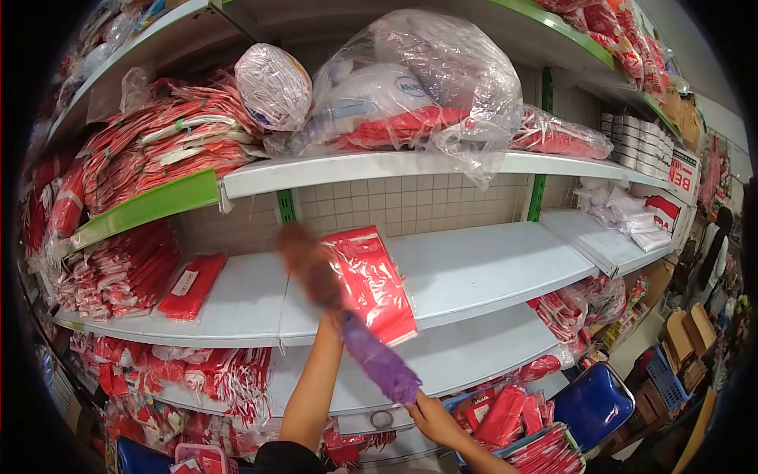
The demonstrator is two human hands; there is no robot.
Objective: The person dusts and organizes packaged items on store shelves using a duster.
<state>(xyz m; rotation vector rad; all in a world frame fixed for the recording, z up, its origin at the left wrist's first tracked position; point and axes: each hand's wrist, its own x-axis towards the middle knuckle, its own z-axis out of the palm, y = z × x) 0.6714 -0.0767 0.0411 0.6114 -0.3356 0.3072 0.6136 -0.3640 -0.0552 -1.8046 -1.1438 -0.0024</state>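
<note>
Duster (371, 351), with a blurred brown fluffy head and a purple lower part, slants from the shelf (489, 268) down to the person's right hand. It looks light and soft at the head, where it would bend and shed if squeezed. The purple length looks firmer and is probably the better place to hold, low down near its end for reach.

Far to the left of the left hand, a flat red packet (189, 284) lies alone on the same shelf. The left hand (328, 322) is raised at the shelf's front edge, right where the brown head meets the purple part. The blur and the duster cover its fingers, so I cannot tell whether it is closed or what it holds.

Just up and to the right of that hand, a larger red plastic-wrapped packet (375, 280) lies tilted on the shelf, touching or lying under the duster head. It looks thin, floppy and slippery, and is best taken by an edge.

The right hand (433, 419), lower and to the right, is closed around the duster's purple end. Beyond it sits a bin of red packets (505, 426).
</note>
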